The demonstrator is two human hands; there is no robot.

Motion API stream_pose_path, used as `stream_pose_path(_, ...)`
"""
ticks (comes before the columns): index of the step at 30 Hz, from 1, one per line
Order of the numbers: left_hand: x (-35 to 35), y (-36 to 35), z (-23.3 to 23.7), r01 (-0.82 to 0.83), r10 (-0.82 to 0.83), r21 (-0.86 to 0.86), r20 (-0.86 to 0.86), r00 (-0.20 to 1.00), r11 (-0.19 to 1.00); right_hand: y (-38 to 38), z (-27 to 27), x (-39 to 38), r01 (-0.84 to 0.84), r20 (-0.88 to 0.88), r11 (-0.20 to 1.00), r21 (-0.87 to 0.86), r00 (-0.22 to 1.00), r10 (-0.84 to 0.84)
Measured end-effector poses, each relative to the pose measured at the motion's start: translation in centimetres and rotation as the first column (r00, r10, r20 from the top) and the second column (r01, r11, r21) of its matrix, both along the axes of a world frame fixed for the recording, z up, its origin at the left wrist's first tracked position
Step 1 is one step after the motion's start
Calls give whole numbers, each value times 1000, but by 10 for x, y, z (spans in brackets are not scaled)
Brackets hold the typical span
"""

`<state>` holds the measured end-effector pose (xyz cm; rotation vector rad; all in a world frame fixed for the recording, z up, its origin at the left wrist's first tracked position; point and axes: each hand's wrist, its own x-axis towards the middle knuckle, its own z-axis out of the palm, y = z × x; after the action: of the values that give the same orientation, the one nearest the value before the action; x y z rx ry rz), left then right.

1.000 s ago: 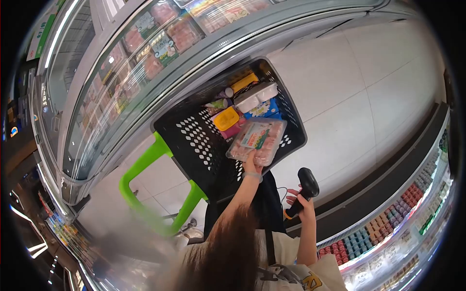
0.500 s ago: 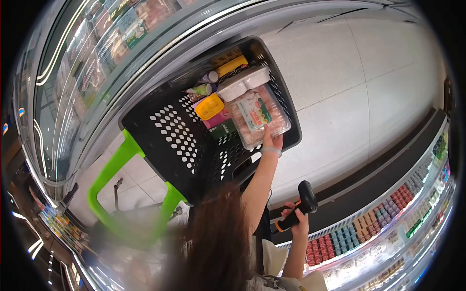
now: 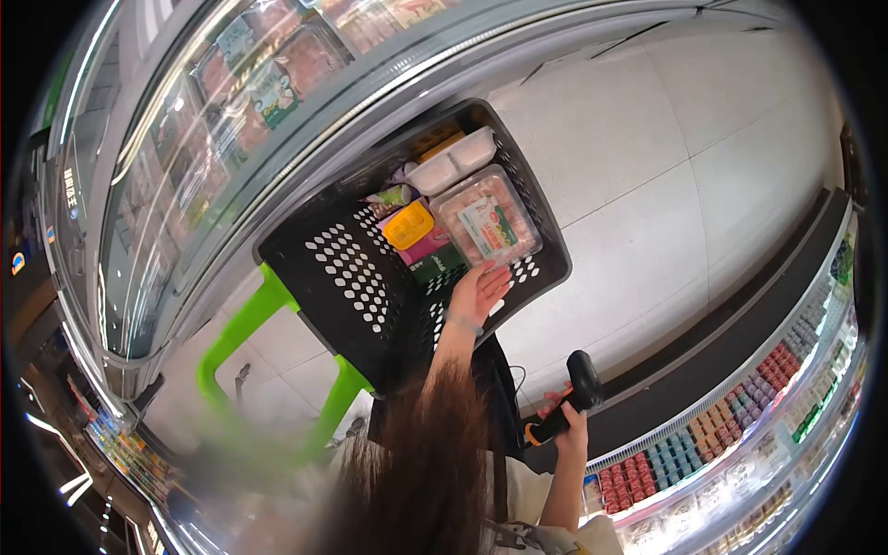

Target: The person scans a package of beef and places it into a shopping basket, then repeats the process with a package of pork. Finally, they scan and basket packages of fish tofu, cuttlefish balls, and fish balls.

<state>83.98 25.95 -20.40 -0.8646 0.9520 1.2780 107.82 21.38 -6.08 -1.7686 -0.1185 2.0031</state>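
Observation:
My left hand [image 3: 479,291] is open, palm partly turned up and fingers stretched toward the near end of a clear plastic tray of pale pink meat [image 3: 470,242]. That tray has a white and green label and lies in a black shopping cart basket [image 3: 347,282]. A white lidded tray [image 3: 453,162] rests beyond it. To its left sit a yellow-topped pack [image 3: 408,226], a pink box [image 3: 427,246] and a dark green box [image 3: 438,265]. My right hand [image 3: 566,418] is wrapped round the grip of a black barcode scanner [image 3: 585,381], outside the basket.
The cart's bright green handle [image 3: 242,319] extends to the left. A glass-fronted chilled case [image 3: 277,88] with packed meat runs along the upper left. At the lower right, a lit shelf [image 3: 680,453] holds rows of small cups. Pale floor tiles [image 3: 629,166] lie between. Long hair [image 3: 430,453] covers the bottom middle.
My left hand has come off the meat tray and drawn back toward me, fingers now spread. The tray lies lower in the basket. My right hand keeps the scanner; the view has shifted slightly.

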Motion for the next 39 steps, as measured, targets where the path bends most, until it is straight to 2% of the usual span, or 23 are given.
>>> stream_pose_path(1,-15,-18,27,42,-34,51,-147,989,998,-1,5,-3,-7,-10,1000,17,1000,8)
stream_pose_path(2,-35,-25,77,144,-137,-6,-345,928,990,-2,10,-4,-16,-21,999,35,1000,17)
stream_pose_path(3,-52,-42,111,166,-160,-32,-499,851,986,-3,16,-7,-23,-33,998,56,999,25)
stream_pose_path(4,-71,-60,148,199,-196,-73,-666,719,977,-5,22,-11,-25,-37,997,75,999,28)
stream_pose_path(5,-89,-82,180,234,-256,-162,-849,463,959,-6,28,-16,-28,-40,995,95,999,32)
stream_pose_path(6,-108,-103,210,205,-353,-315,-917,188,927,-6,34,-22,-33,-42,992,120,998,38)
stream_pose_path(7,-126,-125,239,125,-442,-451,-892,-94,884,-7,42,-30,-19,-47,991,136,999,26)
stream_pose_path(8,-143,-145,259,-2,-519,-554,-778,-353,832,-9,47,-36,-30,-69,986,162,997,41)
stream_pose_path(10,-172,-187,281,-136,-705,-740,-545,-453,659,-17,52,-46,-48,-108,978,204,992,71)
stream_pose_path(11,-181,-206,287,-206,-781,-814,-400,-480,543,-21,57,-53,-71,-97,974,215,991,94)
stream_pose_path(13,-188,-247,255,5,-700,-720,-676,-229,694,-33,74,-69,-95,-106,969,229,987,122)
stream_pose_path(14,-188,-262,231,159,-659,-660,-749,-67,734,-31,82,-80,-108,-114,961,256,983,141)
stream_pose_path(15,-188,-269,217,295,-608,-560,-787,104,774,-31,93,-89,-123,-112,950,286,981,160)
stream_pose_path(17,-176,-251,226,201,-193,-111,-869,456,973,-39,117,-106,-142,-110,929,341,976,189)
stream_pose_path(21,-170,-244,217,200,-220,-147,-881,419,969,-50,126,-125,-418,18,826,379,895,445)
stream_pose_path(26,-154,-222,223,242,-183,-75,-867,464,967,-77,150,-192,-569,-22,736,368,786,618)
stream_pose_path(28,-151,-216,213,298,-196,-49,-850,490,953,-90,147,-212,-661,27,608,440,687,726)
stream_pose_path(31,-148,-193,209,475,-222,-225,-973,-64,851,-102,150,-232,-653,43,605,456,695,718)
stream_pose_path(32,-148,-181,209,559,-378,-276,-923,73,782,-107,147,-237,-638,47,617,461,712,701)
stream_pose_path(34,-147,-155,207,625,-382,-240,-919,100,742,-109,142,-238,-546,49,669,503,792,609)
stream_pose_path(36,-144,-130,209,734,-538,-321,-840,71,598,-107,144,-241,-454,106,710,539,872,477)
stream_pose_path(37,-145,-121,212,781,-610,-356,-792,40,513,-103,146,-243,-429,174,709,560,898,405)
stream_pose_path(39,-157,-106,222,815,-493,-456,-833,-251,357,-94,138,-242,-409,251,688,599,912,324)
